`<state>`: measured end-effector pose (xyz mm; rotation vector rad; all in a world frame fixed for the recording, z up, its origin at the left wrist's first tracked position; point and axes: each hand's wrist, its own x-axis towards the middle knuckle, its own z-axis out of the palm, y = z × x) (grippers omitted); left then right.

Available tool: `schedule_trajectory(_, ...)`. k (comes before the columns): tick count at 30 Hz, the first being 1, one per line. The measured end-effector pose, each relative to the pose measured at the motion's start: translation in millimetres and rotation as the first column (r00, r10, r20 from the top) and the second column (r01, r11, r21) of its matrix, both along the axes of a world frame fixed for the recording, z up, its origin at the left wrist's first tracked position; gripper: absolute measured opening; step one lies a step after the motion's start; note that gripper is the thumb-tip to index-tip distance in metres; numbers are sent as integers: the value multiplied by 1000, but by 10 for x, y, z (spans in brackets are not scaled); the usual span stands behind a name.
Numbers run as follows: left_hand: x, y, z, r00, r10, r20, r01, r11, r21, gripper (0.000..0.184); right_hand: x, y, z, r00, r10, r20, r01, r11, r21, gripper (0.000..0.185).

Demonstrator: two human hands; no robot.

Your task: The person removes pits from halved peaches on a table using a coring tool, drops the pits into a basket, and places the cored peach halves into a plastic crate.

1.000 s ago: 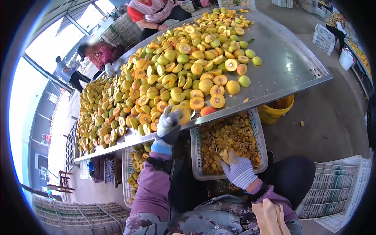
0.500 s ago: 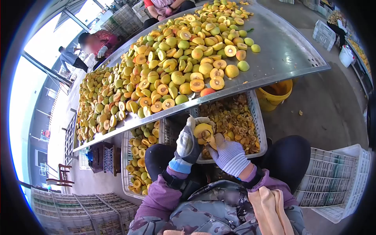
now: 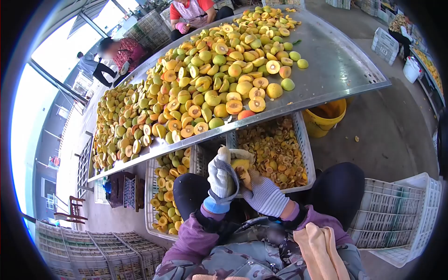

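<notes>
The left hand (image 3: 223, 175), in a pale glove with a blue cuff, grasps 1 yellow fruit (image 3: 241, 164). The right hand (image 3: 267, 196), in a striped glove, has its fingers bent against the near side of the same fruit. Whether these fingers grip the fruit itself or a small tool cannot be told; the gloves hide the contact.

The fruit is between the 2 hands, in front of the table (image 3: 336, 56) and over the near left part of the scrap crate (image 3: 309, 158). A dark brown patch shows on its near side. The scrap crate holds brown and yellow fruit pieces.

The metal table carries a large pile of fruit (image 3: 200, 86), both whole and halved; many cut faces point upward. Left of the scrap crate, a second crate (image 3: 149, 205) contains fruit, including halves. A yellow bucket (image 3: 326, 125) stands just right of the scrap crate. Beyond the table, 1 person in red (image 3: 196, 14) sits at the far edge.
</notes>
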<state>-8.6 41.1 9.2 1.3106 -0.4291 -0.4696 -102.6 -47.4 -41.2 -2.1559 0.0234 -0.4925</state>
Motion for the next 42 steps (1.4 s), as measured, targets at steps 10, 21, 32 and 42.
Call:
schedule_trajectory(10, 144, -128, 130, 893, -449, 47, 445, 893, 73, 60, -228, -223, 411, 710, 699, -84, -54, 173, 983, 30)
schedule_trajectory(21, 640, 401, 112, 949, 179, -259, -245, 936, -252, 54, 126, -289, -715, 725, 504, -469, 624, -192, 758, 23)
schedule_trajectory(32, 929, -60, 314, 881, -168, 443, 233, 968, -96, 74, 81, -664, 498, 855, 117, -505, 292, 697, 655, 23)
schedule_trajectory(42, 867, -602, -640, 793, -556, -250, 598, 789, 140, 45, 678, -1320, 332, 844, -121, -523, 466, 649, 601, 21)
